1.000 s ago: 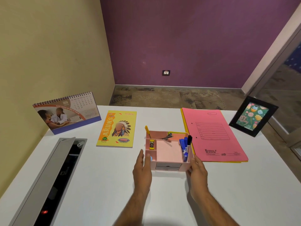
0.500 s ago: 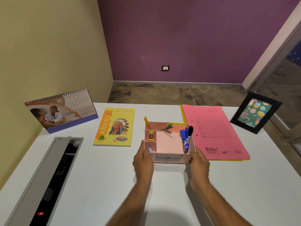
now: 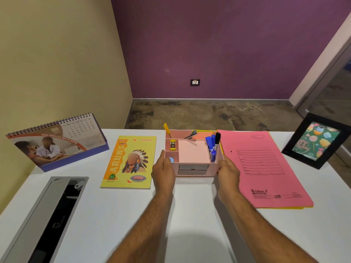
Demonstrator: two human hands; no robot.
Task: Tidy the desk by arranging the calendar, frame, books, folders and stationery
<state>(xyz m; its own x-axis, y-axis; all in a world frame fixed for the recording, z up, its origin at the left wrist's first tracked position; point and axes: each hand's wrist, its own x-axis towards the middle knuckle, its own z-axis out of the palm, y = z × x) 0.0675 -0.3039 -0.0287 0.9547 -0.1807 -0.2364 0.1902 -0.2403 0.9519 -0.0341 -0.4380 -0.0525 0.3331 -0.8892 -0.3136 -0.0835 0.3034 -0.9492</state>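
A pink desk organiser (image 3: 191, 154) with two grey drawers stands mid-desk, holding blue and black markers (image 3: 212, 147), a yellow stapler (image 3: 172, 145) and a yellow cutter. My left hand (image 3: 163, 170) grips its left side and my right hand (image 3: 228, 172) grips its right side. To its left lies a yellow notebook (image 3: 131, 162). At the far left a spiral desk calendar (image 3: 57, 141) stands upright. A pink folder (image 3: 260, 168) lies on a yellow one, right of the organiser. A black picture frame (image 3: 317, 141) leans at the far right.
The white desk (image 3: 190, 224) ends at its far edge just behind the organiser, with floor beyond. An open grey cable tray (image 3: 47, 215) is set into the desk at the front left. A yellow wall runs along the left.
Both hands have pushed the organiser away from me, toward the desk's far edge, keeping hold of its sides. The view has shifted forward with it.
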